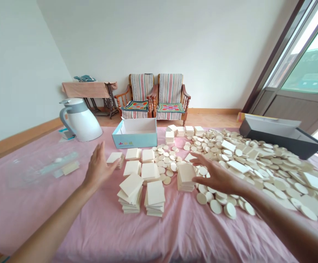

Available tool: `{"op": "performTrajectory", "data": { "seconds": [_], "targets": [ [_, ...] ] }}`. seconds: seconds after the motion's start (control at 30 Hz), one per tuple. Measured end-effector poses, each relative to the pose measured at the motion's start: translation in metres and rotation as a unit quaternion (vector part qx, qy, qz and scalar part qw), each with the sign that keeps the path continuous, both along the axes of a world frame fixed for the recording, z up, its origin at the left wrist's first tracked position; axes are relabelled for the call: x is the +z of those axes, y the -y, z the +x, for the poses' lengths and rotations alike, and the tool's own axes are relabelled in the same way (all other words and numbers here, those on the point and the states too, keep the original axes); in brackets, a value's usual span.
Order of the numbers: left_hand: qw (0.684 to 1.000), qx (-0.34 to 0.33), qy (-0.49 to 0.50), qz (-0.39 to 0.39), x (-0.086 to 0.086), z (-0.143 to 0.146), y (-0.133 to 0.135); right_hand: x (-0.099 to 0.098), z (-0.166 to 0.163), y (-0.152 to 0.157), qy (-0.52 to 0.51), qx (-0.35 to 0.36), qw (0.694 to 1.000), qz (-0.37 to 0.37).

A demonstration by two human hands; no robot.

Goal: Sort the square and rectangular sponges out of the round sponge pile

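Observation:
My left hand [100,166] hovers with fingers apart, just left of a short stack of pale square tiles [114,159]. It holds nothing. On the right, my right hand [216,175] is spread beside a taller stack of square tiles [186,175]; its thumb comes close to that stack, and I cannot tell whether they touch. Several more tile stacks stand between the hands, among them a front stack with skewed top pieces [131,191] and a neater one [155,197]. Loose round discs [166,160] lie among the stacks.
A large heap of discs and squares [274,175] spreads over the right side of the pink cloth [93,230]. A light-blue open box [137,139] stands behind the stacks, a black box [279,137] at far right. A white jug [83,122] and clear plastic bag [44,168] are left.

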State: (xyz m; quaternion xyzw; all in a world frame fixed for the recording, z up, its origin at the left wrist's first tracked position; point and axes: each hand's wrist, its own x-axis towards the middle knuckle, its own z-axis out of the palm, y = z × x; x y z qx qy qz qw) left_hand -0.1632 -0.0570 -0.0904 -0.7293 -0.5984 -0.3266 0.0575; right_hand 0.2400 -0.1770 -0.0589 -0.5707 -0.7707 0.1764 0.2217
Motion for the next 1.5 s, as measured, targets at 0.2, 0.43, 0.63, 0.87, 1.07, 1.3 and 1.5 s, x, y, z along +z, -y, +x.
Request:
{"op": "performTrajectory", "data": {
  "seconds": [0.2,0.43,0.63,0.87,1.07,1.3,1.5],
  "targets": [
    [0.984,-0.078,0.044,0.156,0.035,0.042,0.064,0.009,-0.020,0.003,0.046,0.048,0.998,0.009],
    [0.978,-0.145,0.079,0.128,0.032,0.072,0.095,0.008,-0.046,-0.025,0.177,0.098,0.977,-0.070],
    [0.960,-0.186,0.206,0.046,0.028,0.087,0.125,0.000,-0.044,-0.028,0.160,0.112,0.979,-0.057],
    [0.686,-0.286,0.559,-0.368,-0.020,0.162,0.217,0.012,-0.039,-0.029,0.141,0.129,0.975,-0.115],
    [0.603,-0.218,0.649,-0.409,-0.040,0.197,0.198,0.029,-0.029,-0.025,0.125,0.129,0.977,-0.112],
    [0.582,-0.193,0.682,-0.399,-0.034,0.214,0.184,0.010,-0.029,-0.020,0.152,0.135,0.976,-0.079],
    [0.570,-0.174,0.690,-0.410,-0.033,0.214,0.185,0.005,-0.028,-0.018,0.106,0.143,0.982,-0.067]
  ]
}}
